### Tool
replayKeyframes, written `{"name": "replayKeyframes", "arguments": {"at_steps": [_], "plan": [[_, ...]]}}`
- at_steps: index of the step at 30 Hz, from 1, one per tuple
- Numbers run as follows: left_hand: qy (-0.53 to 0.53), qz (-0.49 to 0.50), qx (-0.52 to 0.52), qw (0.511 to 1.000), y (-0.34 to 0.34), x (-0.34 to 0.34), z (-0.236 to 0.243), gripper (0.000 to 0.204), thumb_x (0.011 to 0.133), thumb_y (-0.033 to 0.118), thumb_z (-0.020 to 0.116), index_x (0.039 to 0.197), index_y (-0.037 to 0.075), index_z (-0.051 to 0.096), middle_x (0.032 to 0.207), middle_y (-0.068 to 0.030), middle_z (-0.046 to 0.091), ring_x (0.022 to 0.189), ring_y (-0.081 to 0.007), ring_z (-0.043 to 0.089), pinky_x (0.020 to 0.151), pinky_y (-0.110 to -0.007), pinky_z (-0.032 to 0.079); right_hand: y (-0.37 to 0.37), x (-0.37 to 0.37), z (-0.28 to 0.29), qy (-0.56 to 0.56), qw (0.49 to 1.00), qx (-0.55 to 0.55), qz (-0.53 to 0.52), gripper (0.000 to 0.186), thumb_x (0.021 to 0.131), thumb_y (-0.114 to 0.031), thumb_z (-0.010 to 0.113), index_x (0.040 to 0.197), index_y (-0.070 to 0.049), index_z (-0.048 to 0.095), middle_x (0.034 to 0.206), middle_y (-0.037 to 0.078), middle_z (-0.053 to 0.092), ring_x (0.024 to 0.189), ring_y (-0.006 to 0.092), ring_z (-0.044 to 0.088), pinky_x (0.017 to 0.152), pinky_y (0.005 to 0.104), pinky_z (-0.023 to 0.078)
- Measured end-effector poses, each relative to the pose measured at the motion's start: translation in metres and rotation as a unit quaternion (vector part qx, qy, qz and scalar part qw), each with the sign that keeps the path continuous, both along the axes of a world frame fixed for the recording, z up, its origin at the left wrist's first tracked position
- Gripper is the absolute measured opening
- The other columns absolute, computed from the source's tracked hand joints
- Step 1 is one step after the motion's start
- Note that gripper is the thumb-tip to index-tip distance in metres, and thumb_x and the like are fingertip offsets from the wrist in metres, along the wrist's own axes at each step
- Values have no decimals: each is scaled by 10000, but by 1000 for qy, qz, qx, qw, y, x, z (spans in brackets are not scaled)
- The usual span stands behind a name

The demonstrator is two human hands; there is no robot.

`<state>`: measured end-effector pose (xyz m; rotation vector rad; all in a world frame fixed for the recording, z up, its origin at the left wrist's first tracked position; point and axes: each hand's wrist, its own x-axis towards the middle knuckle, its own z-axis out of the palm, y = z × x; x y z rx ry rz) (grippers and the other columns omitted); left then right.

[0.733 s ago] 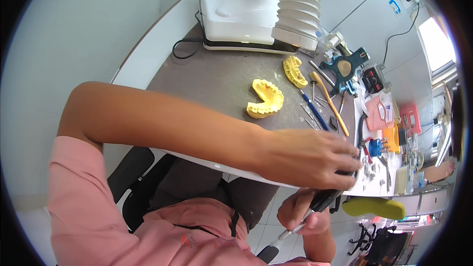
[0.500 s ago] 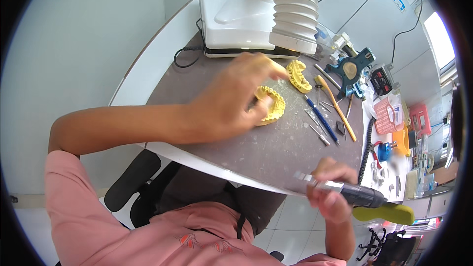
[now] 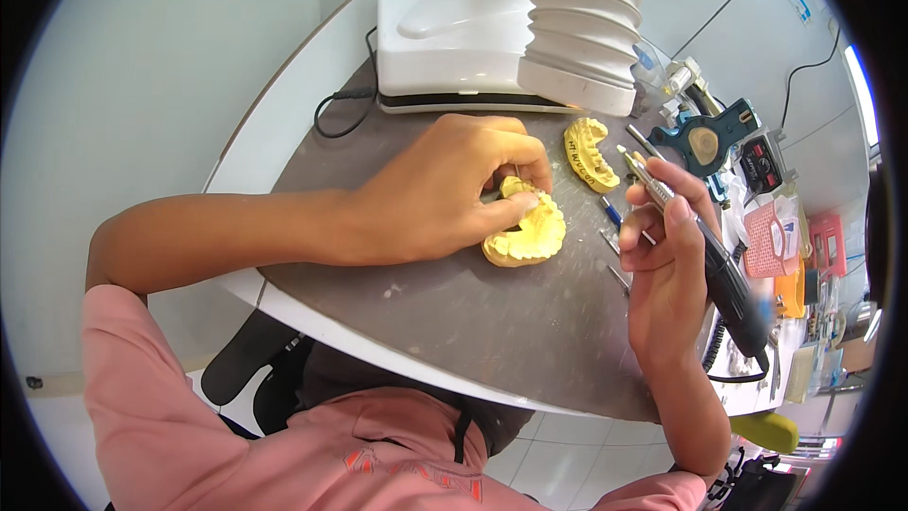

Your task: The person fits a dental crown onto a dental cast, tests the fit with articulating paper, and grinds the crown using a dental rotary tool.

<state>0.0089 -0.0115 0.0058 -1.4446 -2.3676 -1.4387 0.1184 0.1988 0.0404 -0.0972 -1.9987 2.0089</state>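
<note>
A yellow plaster dental cast [image 3: 537,237] with a horseshoe row of teeth lies on the grey-brown bench top. My left hand [image 3: 459,189] is closed on its upper left edge, thumb and fingers gripping it from both sides. Whether a smaller piece sits between the fingertips is hidden. In my right hand [image 3: 667,255] is a dark rotary handpiece [image 3: 726,289], held like a pen. Its small pale tip points up and left, apart from the held cast. A second yellow cast [image 3: 580,153] with handwriting on its side stands just left of that tip.
Behind the casts stands a white box-shaped unit [image 3: 445,38] with a ribbed hose [image 3: 582,28]. A blue articulator [image 3: 705,137], a blue pen-like tool [image 3: 611,212] and slim instruments lie to the right. Farther right is a pink basket [image 3: 768,237]. The handpiece cord hangs below it.
My right hand has risen from the bench's front edge with the handpiece, whose tip now points upward. My left hand has settled on the cast, which sits turned and slightly nearer.
</note>
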Motion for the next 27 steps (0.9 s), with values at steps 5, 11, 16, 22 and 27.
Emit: {"name": "replayKeyframes", "arguments": {"at_steps": [5, 11, 16, 22, 27], "plan": [[-26, -13, 4, 1000, 20, -1, -4, 171, 891, 131, 701, 1016, 15, 698, 943, -85, 663, 823, -202, 608, 723, -320, 492, -1, -20, -4, 41, 999, -13, -7, 377, 1020, -250, 598, 1273, 29, 585, 1032, 144, 676, 757, 105, 648, 625, 220, 494], [-24, -31, 31, 999, 18, -6, -9, 145, 892, 109, 693, 1005, 21, 703, 958, -80, 684, 853, -199, 622, 737, -329, 496, 8, -16, -16, 53, 989, 141, -14, 329, 1007, -252, 624, 1191, 20, 599, 992, 123, 672, 814, 104, 641, 715, 241, 516], [-42, -47, 32, 998, 20, -11, -6, 133, 900, 94, 696, 1006, 13, 701, 955, -75, 690, 851, -190, 624, 745, -320, 493, 9, -12, -16, 71, 984, 161, 29, 260, 980, -170, 649, 1161, 7, 591, 1031, 99, 617, 895, 137, 655, 837, 293, 525], [-163, -41, 34, 985, 18, -7, -1, 173, 890, 154, 697, 965, -2, 693, 951, -140, 685, 883, -285, 647, 808, -389, 508, 12, -13, -19, 109, 971, 208, 51, 251, 944, -111, 675, 1146, 16, 596, 987, 117, 628, 848, 151, 644, 791, 282, 508], [-383, -71, 185, 902, 24, -3, -6, 229, 939, 118, 706, 1124, -15, 680, 1051, -85, 718, 965, -157, 674, 902, -310, 533, 18, -11, -27, 162, 941, 298, 9, 244, 845, -21, 717, 1070, 24, 633, 919, 128, 659, 787, 173, 634, 719, 288, 494]]}}
